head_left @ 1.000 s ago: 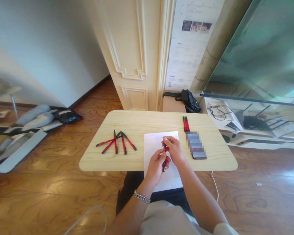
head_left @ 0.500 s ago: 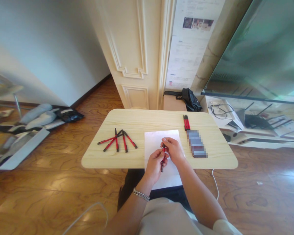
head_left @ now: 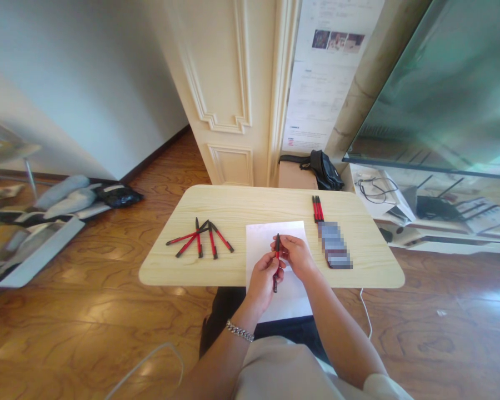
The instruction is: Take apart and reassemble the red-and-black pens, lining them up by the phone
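Observation:
My left hand (head_left: pixel 263 278) is closed round the lower part of a red-and-black pen (head_left: pixel 276 251), held over a white sheet of paper (head_left: pixel 258 236). Close by on the right, my right hand (head_left: pixel 295 254) has its curled fingers at the pen's upper part. The pen's black upper end shows between the fingertips, while part of the barrel is hidden by the left fingers. Several similar pens (head_left: pixel 199 239) lie loosely crossed left of the paper. A few more red-and-black pens (head_left: pixel 318 209) lie side by side at the table's right.
The light wooden table (head_left: pixel 233 203) has rounded corners. Just below the pens on the right lies a blurred-out flat object (head_left: pixel 335 246). Behind the table a black bag (head_left: pixel 325 169) rests on a box. A white cable (head_left: pixel 367 316) hangs beneath the table's right side.
My right fingers have shifted off the pen's top end, which now shows uncovered. The left hand keeps its hold, and the other pens have not moved.

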`<state>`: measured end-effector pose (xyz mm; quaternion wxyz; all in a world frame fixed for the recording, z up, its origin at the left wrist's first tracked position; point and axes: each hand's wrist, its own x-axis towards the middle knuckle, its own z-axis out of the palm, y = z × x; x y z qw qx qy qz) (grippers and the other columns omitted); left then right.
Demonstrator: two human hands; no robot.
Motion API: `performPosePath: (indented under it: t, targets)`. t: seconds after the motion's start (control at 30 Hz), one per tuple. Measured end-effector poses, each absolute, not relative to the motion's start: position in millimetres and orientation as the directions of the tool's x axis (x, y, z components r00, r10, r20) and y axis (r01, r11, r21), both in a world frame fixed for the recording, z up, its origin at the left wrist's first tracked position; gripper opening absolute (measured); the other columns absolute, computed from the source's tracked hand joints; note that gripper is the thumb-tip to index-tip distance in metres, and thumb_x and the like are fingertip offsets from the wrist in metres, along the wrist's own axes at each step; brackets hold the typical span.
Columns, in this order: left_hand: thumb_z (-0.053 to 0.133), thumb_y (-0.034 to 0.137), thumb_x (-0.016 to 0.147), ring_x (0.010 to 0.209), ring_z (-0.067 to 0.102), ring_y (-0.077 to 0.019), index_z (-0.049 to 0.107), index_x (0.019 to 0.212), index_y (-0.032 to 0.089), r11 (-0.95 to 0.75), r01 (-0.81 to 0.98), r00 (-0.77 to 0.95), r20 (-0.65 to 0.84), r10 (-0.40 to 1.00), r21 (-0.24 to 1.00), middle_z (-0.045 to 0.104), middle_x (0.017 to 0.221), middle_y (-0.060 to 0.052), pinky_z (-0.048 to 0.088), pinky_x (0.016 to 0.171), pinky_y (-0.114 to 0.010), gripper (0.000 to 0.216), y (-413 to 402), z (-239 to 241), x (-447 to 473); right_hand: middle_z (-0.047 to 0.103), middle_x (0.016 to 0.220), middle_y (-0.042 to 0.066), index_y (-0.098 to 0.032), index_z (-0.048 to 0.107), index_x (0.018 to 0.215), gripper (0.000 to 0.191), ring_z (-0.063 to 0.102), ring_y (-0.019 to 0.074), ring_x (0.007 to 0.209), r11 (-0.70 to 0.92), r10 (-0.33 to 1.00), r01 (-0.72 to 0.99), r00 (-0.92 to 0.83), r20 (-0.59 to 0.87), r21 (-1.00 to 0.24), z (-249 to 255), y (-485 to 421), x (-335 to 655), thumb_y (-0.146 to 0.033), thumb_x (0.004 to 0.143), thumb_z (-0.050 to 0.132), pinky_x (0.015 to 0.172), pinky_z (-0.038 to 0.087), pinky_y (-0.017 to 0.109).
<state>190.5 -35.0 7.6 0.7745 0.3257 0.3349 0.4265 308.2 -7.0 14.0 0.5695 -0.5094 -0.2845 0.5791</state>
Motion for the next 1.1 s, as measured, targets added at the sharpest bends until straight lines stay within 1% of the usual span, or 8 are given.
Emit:
performPosePath:
  t: [0.17, 0.23, 0.33, 0.53, 0.67, 0.83, 1.0, 1.1]
  targets:
    - [0.060, 0.035, 0.082, 0.054, 0.047, -0.0063, 0.060, 0.097, 0.015, 0.417, -0.432, 0.413, -0.236, 0.880, 0.800, 0.056, 0.076, -0.002, 0.029, 0.048, -0.020, 0.026, -35.6, 7.1, 190.4, 0.064, 0.069, 0.002, -0.017, 0.065, 0.079, 0.037, 0.057, 0.0133, 0.062, -0.130, 0.944, -0.275, 0.261, -0.204, -0.953, 15.2, -6.7, 308.4, -0.050, 0.066, 0.072, 0.062, 0.047, 0.027]
    - [0.061, 0.035, 0.081, 0.054, 0.047, -0.0063, 0.060, 0.097, 0.015, 0.426, -0.433, 0.413, -0.245, 0.877, 0.795, 0.056, 0.076, -0.002, 0.030, 0.048, -0.020, 0.026, -35.9, 6.2, 190.2, 0.065, 0.072, 0.003, -0.016, 0.066, 0.080, 0.037, 0.058, 0.0138, 0.063, -0.152, 0.951, -0.310, 0.214, -0.225, -0.938, 14.6, -7.0, 308.7, -0.050, 0.067, 0.071, 0.062, 0.047, 0.027]
    - [0.062, 0.035, 0.081, 0.054, 0.047, -0.0063, 0.060, 0.097, 0.015, 0.429, -0.432, 0.408, -0.252, 0.877, 0.793, 0.056, 0.076, -0.002, 0.030, 0.048, -0.020, 0.026, -36.5, 4.4, 190.0, 0.068, 0.082, 0.007, -0.016, 0.067, 0.090, 0.040, 0.061, 0.0153, 0.069, -0.198, 0.953, -0.346, 0.153, -0.263, -0.917, 14.2, -7.8, 308.9, -0.053, 0.073, 0.064, 0.064, 0.047, 0.028]
    - [0.060, 0.036, 0.082, 0.054, 0.047, -0.0063, 0.060, 0.098, 0.015, 0.403, -0.440, 0.404, -0.224, 0.887, 0.802, 0.056, 0.075, -0.002, 0.030, 0.048, -0.020, 0.026, -37.3, 4.4, 190.4, 0.064, 0.070, 0.002, -0.017, 0.064, 0.082, 0.035, 0.057, 0.0123, 0.061, -0.146, 0.949, -0.291, 0.230, -0.218, -0.946, 16.5, -9.6, 306.8, -0.047, 0.067, 0.073, 0.061, 0.046, 0.026]
    - [0.061, 0.036, 0.081, 0.053, 0.047, -0.0063, 0.060, 0.098, 0.016, 0.409, -0.444, 0.398, -0.233, 0.887, 0.797, 0.056, 0.075, -0.001, 0.031, 0.049, -0.020, 0.026, -37.6, 5.4, 190.1, 0.068, 0.081, 0.006, -0.017, 0.067, 0.089, 0.040, 0.060, 0.0149, 0.068, -0.182, 0.953, -0.305, 0.179, -0.244, -0.935, 18.8, -9.6, 305.9, -0.053, 0.073, 0.064, 0.064, 0.048, 0.028]
    - [0.061, 0.035, 0.082, 0.054, 0.047, -0.0064, 0.060, 0.099, 0.016, 0.402, -0.435, 0.402, -0.226, 0.888, 0.806, 0.056, 0.075, -0.001, 0.031, 0.049, -0.020, 0.026, -37.6, 6.3, 189.3, 0.064, 0.071, 0.003, -0.016, 0.066, 0.083, 0.036, 0.057, 0.0129, 0.061, -0.142, 0.952, -0.254, 0.229, -0.202, -0.957, 20.4, -8.4, 304.7, -0.048, 0.068, 0.071, 0.060, 0.046, 0.027]
    - [0.062, 0.035, 0.081, 0.054, 0.047, -0.0065, 0.060, 0.101, 0.016, 0.412, -0.441, 0.402, -0.234, 0.885, 0.797, 0.056, 0.076, -0.001, 0.031, 0.049, -0.020, 0.028, -38.0, 5.0, 189.0, 0.068, 0.083, 0.008, -0.016, 0.067, 0.093, 0.040, 0.061, 0.0158, 0.070, -0.179, 0.959, -0.279, 0.164, -0.230, -0.943, 17.7, -7.9, 306.5, -0.051, 0.075, 0.062, 0.066, 0.048, 0.030]
    - [0.061, 0.034, 0.082, 0.055, 0.048, -0.0069, 0.060, 0.103, 0.016, 0.405, -0.442, 0.401, -0.227, 0.887, 0.800, 0.056, 0.076, -0.002, 0.032, 0.050, -0.021, 0.028, -38.4, 4.3, 189.2, 0.067, 0.076, 0.005, -0.017, 0.065, 0.093, 0.039, 0.060, 0.0149, 0.066, -0.147, 0.956, -0.226, 0.218, -0.197, -0.963, 15.9, -8.0, 307.3, -0.049, 0.070, 0.069, 0.064, 0.048, 0.029]
